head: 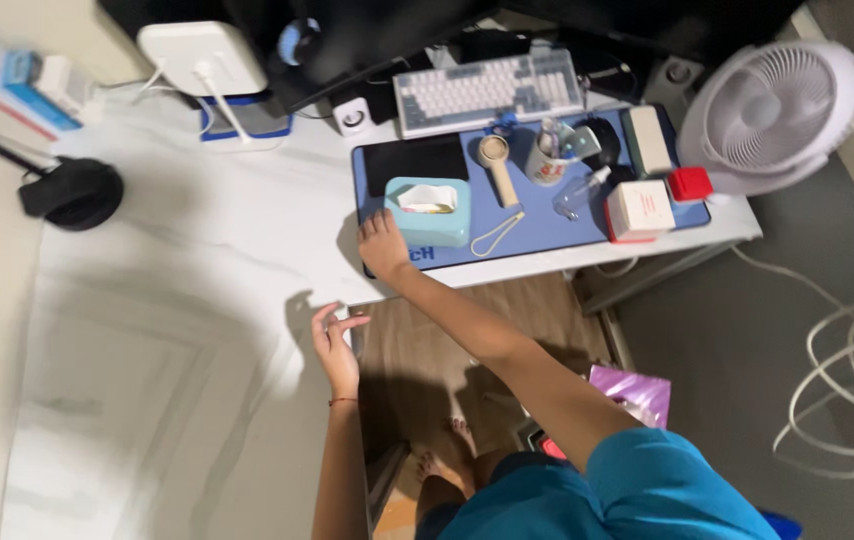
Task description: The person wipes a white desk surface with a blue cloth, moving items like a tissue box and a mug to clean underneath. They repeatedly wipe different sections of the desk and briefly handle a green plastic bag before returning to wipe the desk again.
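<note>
My right hand (pixel 384 240) reaches forward and lies on the front left corner of a blue desk mat (pixel 537 225), touching the near side of a teal tissue box (pixel 428 210). It holds nothing that I can see. My left hand (pixel 335 345) rests on the front edge of the white marbled desk (pixel 197 260), fingers spread, empty. On the mat lie a beige hand-held fan (pixel 497 168) with a loop cord, a cup (pixel 547 160) with small items, and a white box with red sides (pixel 640 210).
A white keyboard (pixel 487 90) sits behind the mat, under dark monitors. A white table fan (pixel 772 115) stands at the desk's right end, with a small red box (pixel 690 184) beside it. At the left is a black round base (pixel 75 192). White cables (pixel 847 390) coil on the floor, where a pink bag (pixel 632 392) also lies.
</note>
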